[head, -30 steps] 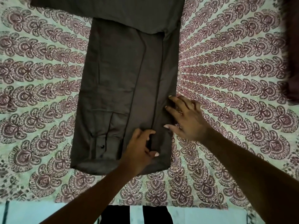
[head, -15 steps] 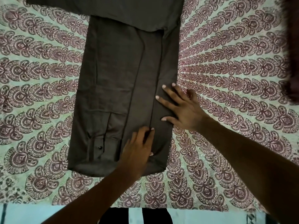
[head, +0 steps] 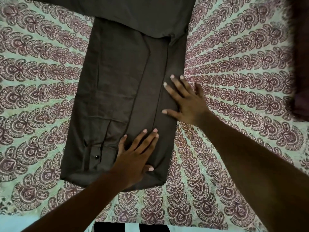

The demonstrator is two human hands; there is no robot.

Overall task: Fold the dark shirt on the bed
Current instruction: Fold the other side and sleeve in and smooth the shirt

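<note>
Fingers point(head: 172, 91) spread flat, left hand point(head: 135, 158) and right hand point(head: 189, 102), on one dark shirt point(head: 117, 89)

Maroon cloth point(head: 300, 81), striped fabric point(head: 108, 228)

A dark shirt point(head: 120, 91), folded into a long narrow panel, lies on a bed point(head: 234, 67) covered with a patterned spread. The left hand point(head: 135, 158) lies flat with straight fingers near the shirt's lower edge, beside a small button point(head: 97, 156); the right hand point(head: 187, 101) presses flat across its right edge.
</note>
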